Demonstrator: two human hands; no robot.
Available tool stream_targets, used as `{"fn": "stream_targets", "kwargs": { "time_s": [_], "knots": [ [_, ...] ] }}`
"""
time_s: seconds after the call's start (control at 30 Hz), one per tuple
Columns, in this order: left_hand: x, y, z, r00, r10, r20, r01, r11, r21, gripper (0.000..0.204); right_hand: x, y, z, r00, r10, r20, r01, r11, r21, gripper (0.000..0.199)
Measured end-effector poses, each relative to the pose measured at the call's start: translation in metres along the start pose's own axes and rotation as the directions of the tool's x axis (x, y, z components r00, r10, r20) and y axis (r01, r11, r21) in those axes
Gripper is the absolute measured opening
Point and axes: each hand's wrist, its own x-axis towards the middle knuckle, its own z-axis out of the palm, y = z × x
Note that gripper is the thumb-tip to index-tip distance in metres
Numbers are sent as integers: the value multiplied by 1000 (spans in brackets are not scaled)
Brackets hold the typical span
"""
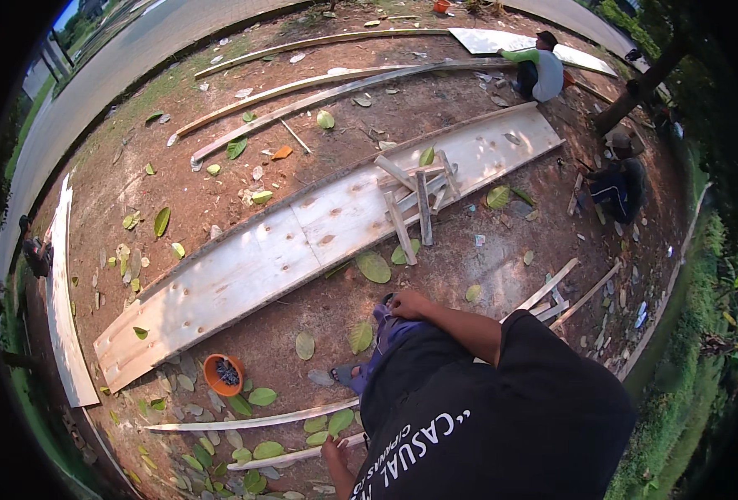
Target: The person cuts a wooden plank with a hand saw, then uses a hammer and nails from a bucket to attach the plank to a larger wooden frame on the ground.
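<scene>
My right hand (409,305) hangs in front of my purple trousers with its fingers curled. A dark shape shows at its fingertips, overlapping my foot, and I cannot make out whether it is held. My left hand (335,455) hangs low beside my black shirt, its fingers too small and partly hidden to read. Nearest to it lie two narrow wooden strips, one of them a pale batten (256,422). Ahead of me stretches a long plywood panel (260,250) with edge battens. Several short wood pieces (424,208) are piled on its right part.
An orange bucket (223,374) with dark contents stands by the panel's near left end. Long battens (302,87) lie beyond it. One person (542,71) crouches by a white board (490,40); another (623,183) sits at right, a third (35,250) at far left. Leaves litter the soil.
</scene>
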Motion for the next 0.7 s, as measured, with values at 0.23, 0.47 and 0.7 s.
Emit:
{"fn": "stream_targets", "kwargs": {
  "time_s": [0.23,0.47,0.7],
  "knots": [
    [39,91,-70,984,179,20,-180,983,45,44,-47,16,94,937,314,-152,-264,924,278,46],
    [44,189,-37,962,250,107,-258,964,65,36,-37,-9,108,907,420,-5,-415,898,144,53],
    [-31,256,18,938,3,348,-165,884,438,76,88,-28,86,952,306,3,-304,945,121,45]
  ]
}}
